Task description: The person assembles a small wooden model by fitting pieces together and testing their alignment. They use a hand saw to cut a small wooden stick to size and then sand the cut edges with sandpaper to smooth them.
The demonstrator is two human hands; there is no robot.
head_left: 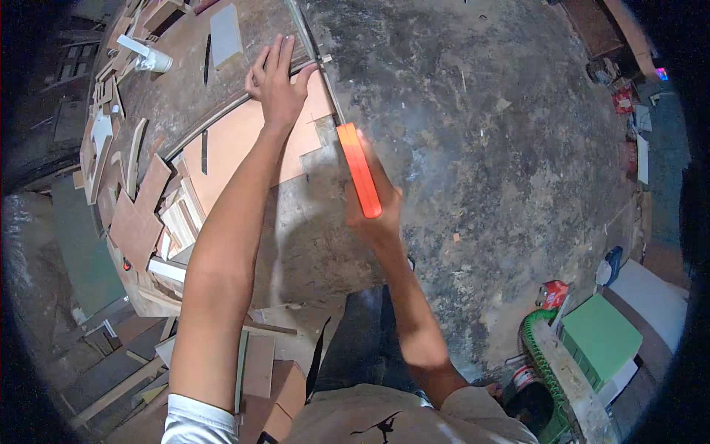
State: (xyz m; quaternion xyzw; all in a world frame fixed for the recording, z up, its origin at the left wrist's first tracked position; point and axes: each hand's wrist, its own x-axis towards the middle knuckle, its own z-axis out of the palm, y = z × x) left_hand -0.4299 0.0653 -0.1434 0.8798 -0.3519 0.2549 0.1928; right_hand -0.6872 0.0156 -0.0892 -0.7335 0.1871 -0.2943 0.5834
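Note:
My right hand (386,203) is wrapped round the orange handle of a hand saw (358,170). Its narrow blade, seen nearly edge-on, runs forward beside the right end of a pinkish wood board (229,144). My left hand (279,96) presses down on the far part of that board, fingers stretched out and thumb spread toward the saw. Under its fingers passes a long thin strip (214,118) lying across the board. A stepped notch shows in the board's near right corner. A slim black tool (205,152) rests on the board's left part.
Wood offcuts (140,200) crowd the work surface's left side, with a white cup (153,61) and a pale rectangular panel (225,35) farther off. Stained concrete floor (473,148) spreads to the right. At lower right are a green box (600,333) and a coiled green hose (543,348).

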